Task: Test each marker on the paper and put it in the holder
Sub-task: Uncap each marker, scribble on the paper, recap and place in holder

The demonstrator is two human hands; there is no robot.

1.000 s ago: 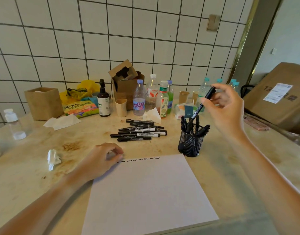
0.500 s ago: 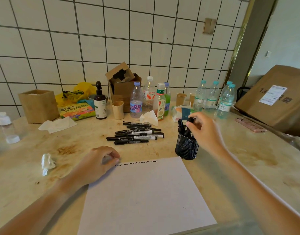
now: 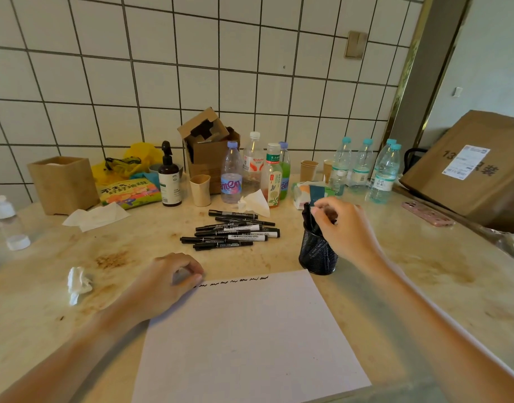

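A black mesh holder [image 3: 317, 257] with several black markers in it stands just past the top right corner of the white paper [image 3: 250, 338]. My right hand [image 3: 341, 228] hovers over the holder's mouth, its fingertips pinching the top of a marker [image 3: 308, 212] that stands in the holder. My left hand [image 3: 168, 282] rests with curled fingers on the paper's top left corner and holds nothing that I can see. A row of short black squiggles [image 3: 232, 282] runs along the paper's top edge. Several loose black markers [image 3: 232, 231] lie in a pile behind the paper.
Bottles [image 3: 231, 173], paper cups [image 3: 200, 189], a pump bottle [image 3: 169, 177] and cardboard boxes [image 3: 209, 149] line the tiled wall. Crumpled tissue [image 3: 78, 283] lies left of my left hand. A pink phone [image 3: 427, 213] and a big carton [image 3: 477, 167] are at the right.
My right hand came down from head height with a marker and lowered it into the holder, where it now stays. My left hand kept still on the paper.
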